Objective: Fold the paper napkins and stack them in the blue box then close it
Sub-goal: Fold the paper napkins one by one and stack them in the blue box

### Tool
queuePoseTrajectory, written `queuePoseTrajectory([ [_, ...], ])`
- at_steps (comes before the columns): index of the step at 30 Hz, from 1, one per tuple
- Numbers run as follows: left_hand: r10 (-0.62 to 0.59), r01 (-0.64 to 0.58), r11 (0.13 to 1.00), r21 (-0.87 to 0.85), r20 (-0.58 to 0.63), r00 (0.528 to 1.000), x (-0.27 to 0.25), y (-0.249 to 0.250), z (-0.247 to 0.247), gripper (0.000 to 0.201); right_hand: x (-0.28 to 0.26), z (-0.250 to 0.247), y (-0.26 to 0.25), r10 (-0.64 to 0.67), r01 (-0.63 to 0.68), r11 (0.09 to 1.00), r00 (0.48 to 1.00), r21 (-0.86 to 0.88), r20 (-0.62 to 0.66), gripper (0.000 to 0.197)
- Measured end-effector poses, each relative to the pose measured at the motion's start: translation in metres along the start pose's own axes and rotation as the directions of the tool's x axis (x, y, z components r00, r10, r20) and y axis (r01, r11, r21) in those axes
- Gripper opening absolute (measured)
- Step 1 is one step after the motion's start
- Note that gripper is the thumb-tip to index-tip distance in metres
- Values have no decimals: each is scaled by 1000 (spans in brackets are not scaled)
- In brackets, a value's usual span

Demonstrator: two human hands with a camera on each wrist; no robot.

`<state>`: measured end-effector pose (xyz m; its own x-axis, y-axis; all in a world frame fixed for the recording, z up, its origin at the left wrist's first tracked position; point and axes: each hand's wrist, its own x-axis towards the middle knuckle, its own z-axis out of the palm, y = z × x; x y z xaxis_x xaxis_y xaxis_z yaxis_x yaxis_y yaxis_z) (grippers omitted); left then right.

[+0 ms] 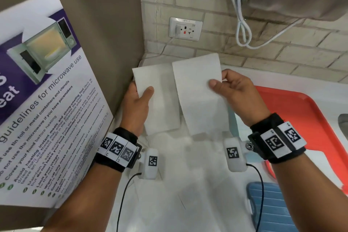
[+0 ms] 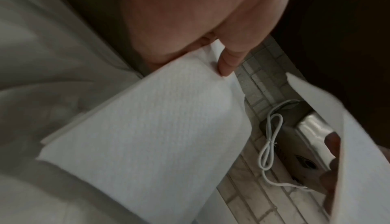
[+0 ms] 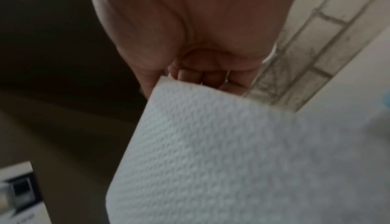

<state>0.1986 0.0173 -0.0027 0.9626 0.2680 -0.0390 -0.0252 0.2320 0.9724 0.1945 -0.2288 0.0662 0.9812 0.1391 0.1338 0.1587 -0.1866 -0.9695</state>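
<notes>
Brick-walled bench (image 1: 188,184) carried spare napkins. Left hand (image 1: 136,107) pinched one napkin (image 1: 160,100) at 9 o'clock; right hand (image 1: 239,96) pinched another napkin (image 1: 199,96), long axes toward 12. Blue box (image 1: 271,207) lay at 5 o'clock, nearer the right hand.

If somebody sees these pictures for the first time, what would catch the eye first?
Probably the two white napkins held up in the middle: the left hand pinches one napkin, the right hand pinches the other. Next, the big microwave poster on the left, and the red tray on the right, with the blue box near it.
</notes>
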Motion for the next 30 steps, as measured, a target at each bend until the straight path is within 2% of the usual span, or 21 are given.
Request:
queuePoseTrajectory([
  [2, -43, 43, 999, -16, 41, 998, -5, -2, 7, 22, -1, 5, -3, 36, -37, 989, 999, 146, 9, 29],
  [5, -124, 135, 987, -88, 115, 986, -15, -2, 19, 25, -2, 21, -3, 93, -86, 961, 996, 265, -15, 12],
  [9, -147, 172, 977, -127, 185, 972, -25, 4, 32, 29, -5, 41, 14, 137, -120, 977, 987, 174, -87, 10],
  [13, -185, 218, 958, -188, 179, 966, -27, 4, 34, 26, -7, 47, 24, 162, -144, 981, 978, 134, -135, 11],
  [18, -206, 239, 944, -226, 161, 965, -29, -2, 37, 24, -8, 50, 29, 182, -156, 978, 963, 141, -200, 29],
  [22, -227, 265, 935, -238, 173, 958, -28, -3, 38, 27, -9, 56, 31, 242, -188, 932, 960, 311, -144, 31],
  [25, -219, 243, 948, -207, 133, 967, -29, -5, 39, 25, -8, 62, 38, 276, -201, 904, 949, 377, -155, 30],
  [26, -220, 239, 951, -194, 114, 969, -29, -6, 40, 28, -7, 64, 39, 277, -200, 900, 948, 388, -155, 29],
  [29, -277, 292, 943, -158, 108, 955, -28, -7, 40, 64, -7, 69, 37, 278, -204, 896, 950, 395, -140, 32],
  [30, -266, 284, 947, -151, 130, 955, -28, -7, 39, 68, -8, 69, 37, 276, -204, 900, 951, 385, -141, 36],
])
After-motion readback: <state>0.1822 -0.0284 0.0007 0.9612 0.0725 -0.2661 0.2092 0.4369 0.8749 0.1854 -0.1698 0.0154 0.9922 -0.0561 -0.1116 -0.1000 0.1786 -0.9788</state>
